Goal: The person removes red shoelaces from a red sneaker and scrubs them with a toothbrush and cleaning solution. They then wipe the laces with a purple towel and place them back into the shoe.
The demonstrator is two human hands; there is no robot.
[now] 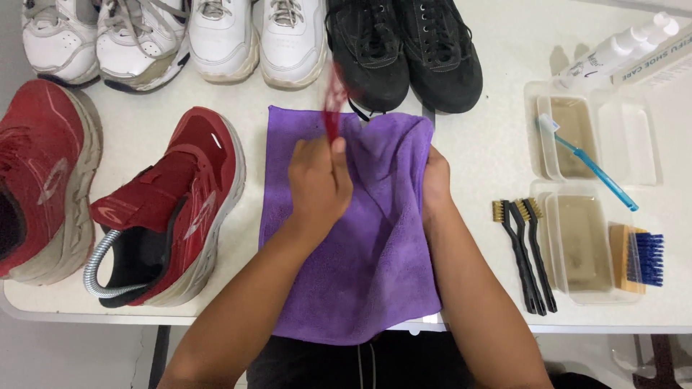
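Note:
A purple microfibre cloth point(360, 266) lies spread on the white table point(483, 144), hanging over its front edge. My left hand point(318, 181) rests on the cloth's upper middle, fingers closed on a thin red strip, likely a shoelace point(333, 101), blurred and rising toward the black shoes. My right hand point(435, 180) grips the cloth's bunched right edge. A red sneaker point(176, 205) without laces, its tongue open, sits just left of the cloth.
Another red sneaker point(40, 173) lies far left. Two pairs of white sneakers point(180, 39) and black shoes point(407, 50) line the back. Right: clear trays of murky water point(580, 241), blue toothbrush point(595, 169), three black wire brushes point(526, 252), blue-bristled wooden brush point(641, 258), spray bottles point(620, 47).

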